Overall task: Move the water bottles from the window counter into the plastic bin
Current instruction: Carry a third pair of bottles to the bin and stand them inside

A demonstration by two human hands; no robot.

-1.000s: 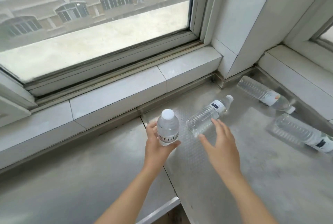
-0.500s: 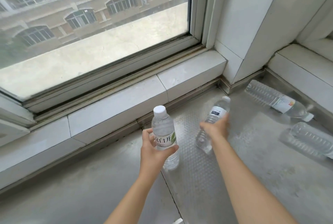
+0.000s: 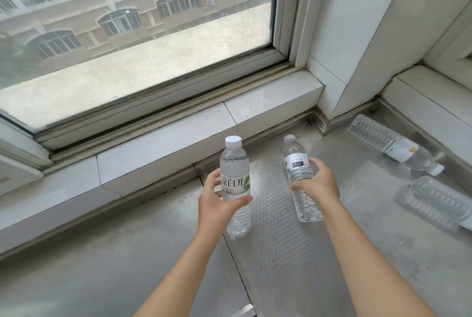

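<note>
A person's left hand (image 3: pixel 217 200) grips an upright water bottle (image 3: pixel 235 184) at its label above the steel counter (image 3: pixel 115 253) by the window (image 3: pixel 127 23); the right hand (image 3: pixel 316 186) wraps a second bottle (image 3: pixel 300 178), tilted. Far right, two bottles (image 3: pixel 393 145) (image 3: pixel 439 201) lie flat. The plastic bin is out of view; firm mid-body grips should keep both bottles steady in carrying.

Two clear capped water bottles upright, held (image 3: pixel 235 181) (image 3: pixel 299 178); two more lying at 3 o'clock (image 3: pixel 393 145) (image 3: pixel 439 201) on counter (image 3: pixel 293 253).
</note>
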